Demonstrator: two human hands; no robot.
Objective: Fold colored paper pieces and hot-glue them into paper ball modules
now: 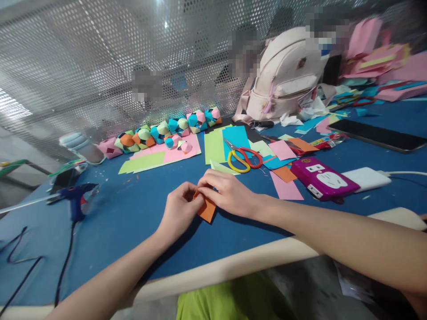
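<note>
A small piece of orange paper (207, 210) is pinched between both hands, just above the blue tabletop. My left hand (182, 205) grips its left side with thumb and fingers closed. From the upper right, my right hand (224, 191) pinches the top of the same piece, and its fingers hide part of the paper. Beyond my hands lie scissors (243, 159) with one yellow and one red handle, on green paper (215, 146) and blue paper (237, 135). A row of folded paper balls (160, 132) in several colours stands farther back.
A blue glue gun (76, 198) stands at the left with its cord trailing. To the right are a purple power socket (323, 178), a white adapter (367, 178), a phone (378, 134) and paper pieces. A pale backpack (287, 75) leans against the perforated metal screen (100, 53).
</note>
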